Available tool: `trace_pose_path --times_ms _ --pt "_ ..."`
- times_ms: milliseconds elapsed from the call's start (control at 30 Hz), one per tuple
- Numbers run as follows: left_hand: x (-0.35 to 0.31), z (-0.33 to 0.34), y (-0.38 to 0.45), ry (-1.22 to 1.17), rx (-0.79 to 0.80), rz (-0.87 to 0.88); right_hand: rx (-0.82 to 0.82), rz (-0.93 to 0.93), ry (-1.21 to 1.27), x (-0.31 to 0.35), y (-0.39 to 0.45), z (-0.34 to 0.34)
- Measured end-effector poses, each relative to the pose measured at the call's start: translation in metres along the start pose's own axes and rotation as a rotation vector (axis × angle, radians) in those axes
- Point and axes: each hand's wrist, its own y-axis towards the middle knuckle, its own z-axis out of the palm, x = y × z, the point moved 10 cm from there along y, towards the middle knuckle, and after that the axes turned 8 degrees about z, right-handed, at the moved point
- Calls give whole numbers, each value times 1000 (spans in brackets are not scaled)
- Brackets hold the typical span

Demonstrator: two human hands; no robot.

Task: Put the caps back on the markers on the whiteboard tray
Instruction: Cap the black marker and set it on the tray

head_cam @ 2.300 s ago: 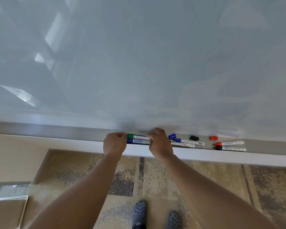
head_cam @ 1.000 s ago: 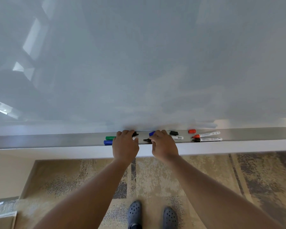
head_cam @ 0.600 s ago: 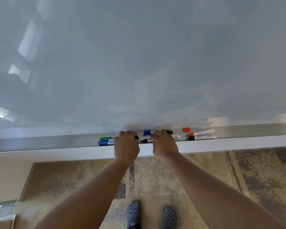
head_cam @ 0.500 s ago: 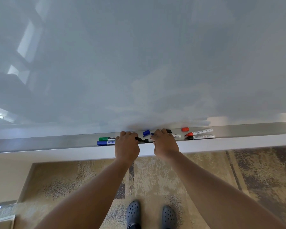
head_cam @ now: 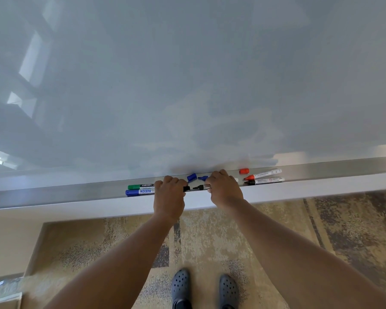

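Nearest the camera, two dark blue perforated clogs (head_cam: 204, 288) stand on a mottled beige-and-brown carpet (head_cam: 321, 230), with both bare forearms reaching forward above them. The left hand (head_cam: 168, 197) is curled, fingers closed around a small black marker cap (head_cam: 186, 188) whose end shows just past the knuckles. The right hand (head_cam: 224, 189) is likewise curled, gripping the grey barrel of an uncapped black-tipped marker (head_cam: 201, 187) held level, its tip pointing left toward the cap; tip and cap lie just apart, over the front edge of the long brushed-metal whiteboard tray (head_cam: 76, 194). On the tray, left of the left hand, lie a capped green marker (head_cam: 140, 186) and, in front of it, a capped blue marker (head_cam: 138, 192), side by side. Behind the gap between the hands rest a loose blue cap (head_cam: 191, 177) and the blue end of an uncapped marker (head_cam: 202, 178), its barrel hidden by the right hand. Right of that hand lie a loose red cap (head_cam: 244, 171), an uncapped red-tipped white marker (head_cam: 263, 174) and an uncapped black-tipped marker with a grey barrel (head_cam: 264, 181). Beyond the tray rises the glossy pale grey whiteboard (head_cam: 187, 74).
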Motion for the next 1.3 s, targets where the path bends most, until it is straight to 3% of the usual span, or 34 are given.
trace_pose_path --times_ms 500,933,1133,1300 --pt "6 -27 -17 -171 -128 -82 -162 -137 50 19 -25 -38" --pt "-5 -81 -43 -259 -278 -36 -242 -185 37 36 -52 -74" --pt "-4 -89 -52 -507 -281 -89 -254 -205 146 45 -64 -86" --pt "0 -102 -62 -876 -344 -151 -128 -120 466 37 -67 -85"
